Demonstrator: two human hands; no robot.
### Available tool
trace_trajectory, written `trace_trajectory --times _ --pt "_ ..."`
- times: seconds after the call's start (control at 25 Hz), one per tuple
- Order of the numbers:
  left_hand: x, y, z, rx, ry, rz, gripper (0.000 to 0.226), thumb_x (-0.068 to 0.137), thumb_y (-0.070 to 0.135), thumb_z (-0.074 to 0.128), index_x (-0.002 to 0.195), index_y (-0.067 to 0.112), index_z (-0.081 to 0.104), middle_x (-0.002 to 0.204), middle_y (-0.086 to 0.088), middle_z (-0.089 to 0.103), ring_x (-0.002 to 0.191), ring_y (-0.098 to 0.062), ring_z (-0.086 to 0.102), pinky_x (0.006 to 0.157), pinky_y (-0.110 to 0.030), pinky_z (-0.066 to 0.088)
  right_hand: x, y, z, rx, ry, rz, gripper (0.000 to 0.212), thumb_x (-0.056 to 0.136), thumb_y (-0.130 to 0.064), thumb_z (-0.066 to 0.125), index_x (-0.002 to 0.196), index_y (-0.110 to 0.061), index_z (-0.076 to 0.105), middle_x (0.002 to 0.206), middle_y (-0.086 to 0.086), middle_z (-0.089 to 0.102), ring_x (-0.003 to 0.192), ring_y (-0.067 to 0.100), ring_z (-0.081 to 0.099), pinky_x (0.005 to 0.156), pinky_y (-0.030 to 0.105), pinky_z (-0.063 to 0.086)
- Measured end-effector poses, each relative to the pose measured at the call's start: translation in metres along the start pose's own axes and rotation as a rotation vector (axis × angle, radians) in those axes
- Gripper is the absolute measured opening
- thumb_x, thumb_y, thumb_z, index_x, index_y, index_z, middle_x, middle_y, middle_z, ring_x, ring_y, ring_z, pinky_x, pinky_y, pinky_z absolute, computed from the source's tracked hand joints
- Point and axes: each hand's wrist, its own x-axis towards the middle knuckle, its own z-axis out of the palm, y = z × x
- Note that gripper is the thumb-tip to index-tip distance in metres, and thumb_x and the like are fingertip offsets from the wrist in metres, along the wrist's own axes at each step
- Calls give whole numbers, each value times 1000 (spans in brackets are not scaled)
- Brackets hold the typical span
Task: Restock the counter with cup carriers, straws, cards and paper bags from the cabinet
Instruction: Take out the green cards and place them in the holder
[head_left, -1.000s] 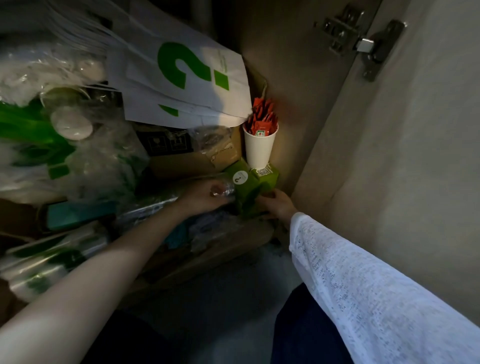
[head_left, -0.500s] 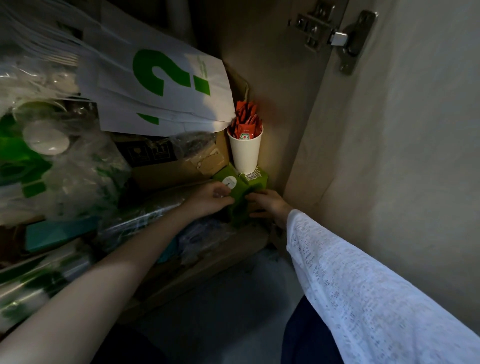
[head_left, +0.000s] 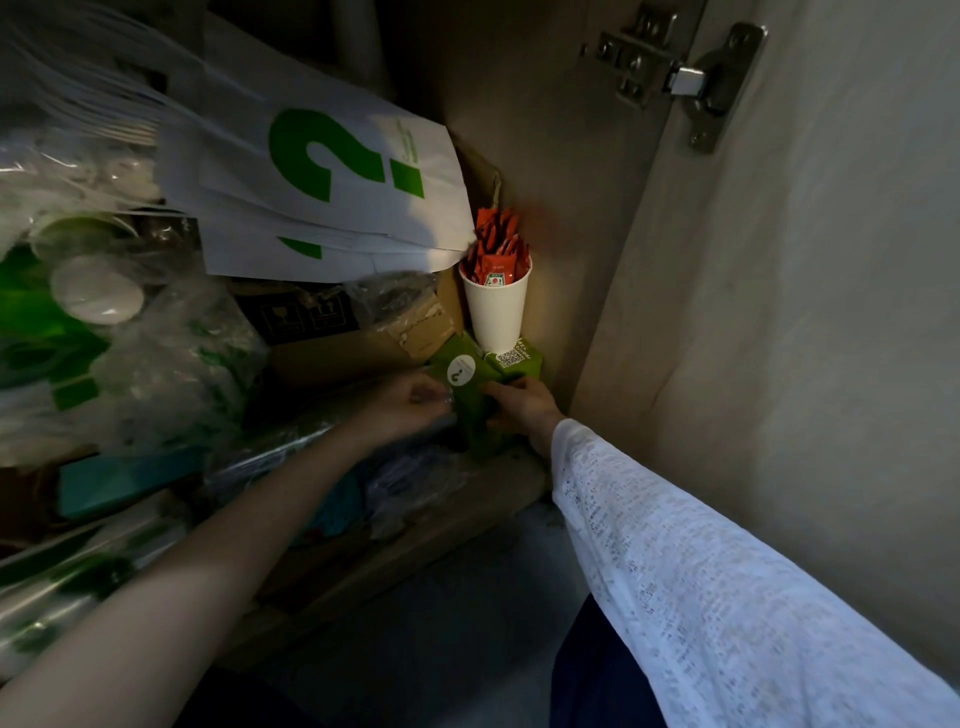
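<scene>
Head view: just below the white paper cup (head_left: 497, 310) of red sachets, the left hand (head_left: 410, 408) and right hand (head_left: 522, 408) pinch a stack of green cards (head_left: 470, 387) from either side.

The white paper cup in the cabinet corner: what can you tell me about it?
The white paper cup is plain and tapered, standing upright in the cabinet's back right corner. It is crammed with red sauce packets that stick out above its rim. Its base rests on a green card pack bearing a QR code. White paper bags with green print lean close to its rim. Neither hand touches it.
</scene>
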Motion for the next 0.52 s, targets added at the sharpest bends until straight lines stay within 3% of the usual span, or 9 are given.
trace_trajectory --times 0.04,0.12,0.2,0.28,0.44,0.52 --pt "0 -1 -1 -8 -3 -1 32 95 13 57 125 3 56 130 -14 57 104 -15 52 70 -17 43 0 0 1 58 5 8 43 86 -12 72 124 -2 54 132 23 56 119 38 58 92 44 55" --pt "-1 -2 -4 -30 -6 1 32 96 13 57 126 5 56 131 -13 57 105 -15 52 71 -13 42 -3 -1 3 160 9 18 46 86 -9 72 127 1 53 133 23 57 120 38 58 92 41 54" --pt "-4 -2 -7 -42 3 -7 33 95 15 57 127 8 55 131 -11 57 112 -21 55 84 -23 46 -4 -3 5 194 13 31 51 85 -9 73 130 2 53 133 21 58 120 37 58 95 40 53" --pt "-5 -3 -9 -54 4 -16 34 95 17 57 128 10 55 130 -10 56 118 -24 54 88 -30 45 -5 -2 8 194 -5 57 56 84 -11 75 134 0 52 134 20 57 121 36 57 99 42 52" --pt "-5 -6 -12 -58 7 -36 34 96 18 57 129 10 56 130 -10 57 107 -18 54 71 -21 44 -7 -1 9 128 23 56 49 84 -11 75 128 -1 57 131 20 60 119 36 59 101 45 50" --pt "-4 -9 -13 -42 10 -40 33 96 19 57 128 10 57 130 -10 58 109 -21 56 75 -23 44 -9 -3 7 77 71 15 43 85 -14 74 124 0 61 127 20 63 111 35 63 97 42 53"
